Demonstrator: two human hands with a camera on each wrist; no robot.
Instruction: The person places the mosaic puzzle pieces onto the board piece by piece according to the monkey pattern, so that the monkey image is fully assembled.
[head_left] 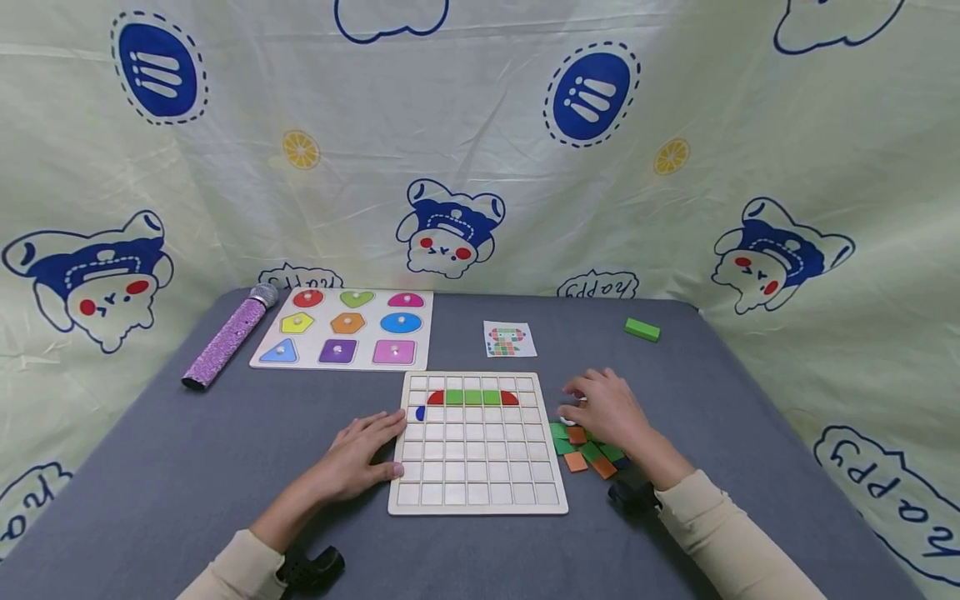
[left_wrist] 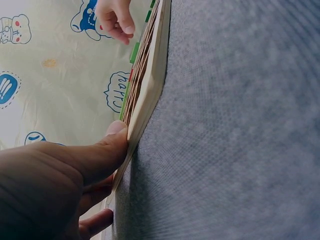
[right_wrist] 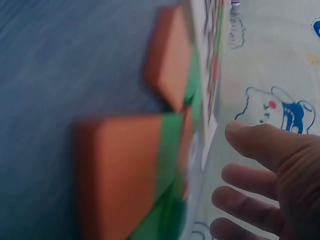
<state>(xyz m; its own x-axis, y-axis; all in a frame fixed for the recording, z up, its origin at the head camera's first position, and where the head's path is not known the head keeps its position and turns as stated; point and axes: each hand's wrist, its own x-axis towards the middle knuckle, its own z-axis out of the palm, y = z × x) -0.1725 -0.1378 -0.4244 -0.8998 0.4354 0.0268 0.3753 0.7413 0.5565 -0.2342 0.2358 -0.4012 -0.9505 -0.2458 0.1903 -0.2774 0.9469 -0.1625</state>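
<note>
My left hand (head_left: 358, 457) rests against the left edge of a white grid board (head_left: 477, 510), its fingers and thumb (left_wrist: 107, 150) extended along the rim. In the board's upper rows lie green tiles (head_left: 472, 397), a red curved tile (head_left: 436, 398) at either end of them, and a small blue half-round piece (head_left: 420, 413) at the left. My right hand (head_left: 606, 408) hovers over a loose pile at the board's right, fingers loosely bent and nothing between them in the right wrist view. Orange tiles (right_wrist: 127, 175) and green tiles (head_left: 562, 447) make up this pile, with a white piece (head_left: 567, 421) below the fingertips.
Behind the board stand a shape puzzle (head_left: 367, 350) with colored pieces and a small pattern card (head_left: 510, 339). A purple glittery microphone (head_left: 231, 340) lies at the far left. One green block (head_left: 642, 330) sits at the back right, before a printed curtain (head_left: 480, 125).
</note>
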